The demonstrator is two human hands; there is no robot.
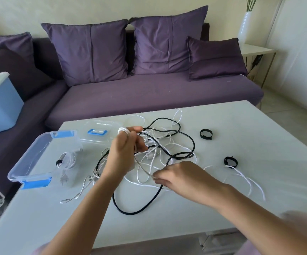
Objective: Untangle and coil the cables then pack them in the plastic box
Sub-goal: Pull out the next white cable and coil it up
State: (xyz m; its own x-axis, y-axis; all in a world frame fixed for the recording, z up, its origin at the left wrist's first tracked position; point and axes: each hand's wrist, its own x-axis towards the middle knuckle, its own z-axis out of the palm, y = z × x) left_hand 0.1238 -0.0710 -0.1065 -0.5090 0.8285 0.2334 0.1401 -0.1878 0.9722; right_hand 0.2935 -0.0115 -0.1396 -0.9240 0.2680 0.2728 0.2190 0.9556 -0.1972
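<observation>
**Winding the thin white cable out of the tangle**

The thin white cable (122,130) I am coiling sits in a few small loops round the raised fingers of my left hand (123,151), which is curled to hold those turns above the table. From there one strand runs down to my right hand (182,178), where thumb and fingertips pinch it just over the tabletop. Its free length disappears into the heap of loose white and black cables (160,146) lying between and beyond my hands; I cannot tell where its far end lies.

I judge this to be the coiling step for one cable, with most of the pile not yet sorted. The next move calls for feeding slack with the right hand and easing the strand clear of the thick black cable (186,137) that crosses it, rather than tugging a knot tight.

Two black loop straps (205,134) (230,161) lie to the right on the white table (250,126), ready to bind the coil. At the left stands the clear plastic box with blue latches (23,163), holding one strapped white coil (67,161), with its clear lid (101,132) just behind.
</observation>
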